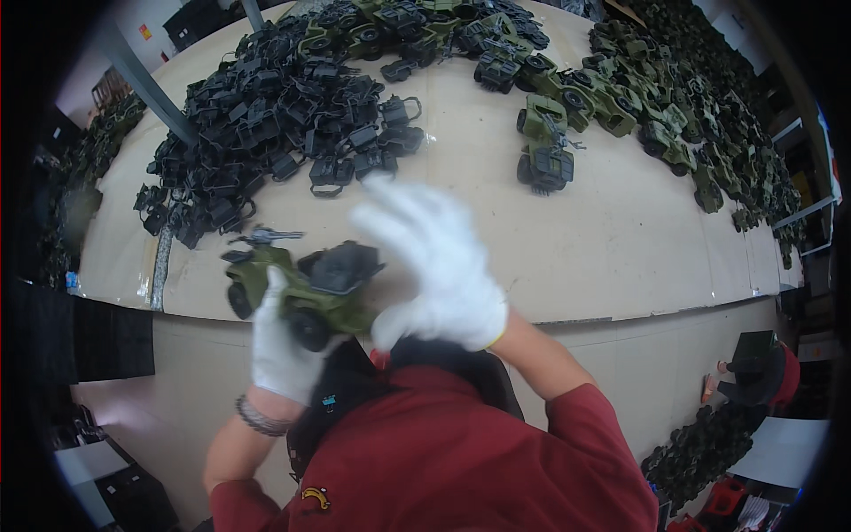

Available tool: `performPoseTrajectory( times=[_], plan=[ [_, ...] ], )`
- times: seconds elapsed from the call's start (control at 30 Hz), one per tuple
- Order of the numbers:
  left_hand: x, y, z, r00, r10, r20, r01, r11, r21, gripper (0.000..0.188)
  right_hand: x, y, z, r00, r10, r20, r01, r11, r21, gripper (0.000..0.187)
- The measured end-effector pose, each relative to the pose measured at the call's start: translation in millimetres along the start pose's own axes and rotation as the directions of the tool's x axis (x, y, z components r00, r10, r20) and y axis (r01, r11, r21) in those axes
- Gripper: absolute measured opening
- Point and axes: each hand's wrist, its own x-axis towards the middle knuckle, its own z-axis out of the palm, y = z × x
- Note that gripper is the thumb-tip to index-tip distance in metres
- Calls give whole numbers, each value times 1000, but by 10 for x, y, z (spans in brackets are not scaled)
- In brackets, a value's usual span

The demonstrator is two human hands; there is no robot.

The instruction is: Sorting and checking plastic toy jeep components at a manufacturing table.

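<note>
At the table's near edge, my gloved left hand [282, 341] grips a green toy quad bike [297, 285] by its side. The toy has black wheels and dark handlebars at its far left end. A black plastic seat or rack piece [341, 268] sits on its right end; whether it is fixed there I cannot tell. Just right of the toy, my gloved right hand [430, 266] is raised with its fingers apart, slightly blurred, and nothing shows in it.
A big heap of black plastic parts [275, 115] covers the table's [470, 213] left side. Finished-looking green toy quads [548, 164] stand right of centre, with a long pile of green toy vehicles [683, 115] beyond. A grey post [146, 84] rises at left. Another person [758, 377] is at far right.
</note>
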Motion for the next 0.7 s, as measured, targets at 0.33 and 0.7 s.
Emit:
performPoseTrajectory(
  times=[0.33,0.7],
  plan=[
    [434,3223,-1035,477,869,-129,-876,482,12,70,-143,1897,-726,736,607,-301,-631,452,-631,64],
    [776,155,-367,934,44,354,-156,942,297,59,-320,1417,-826,692,644,-325,-505,754,419,25]
  ],
)
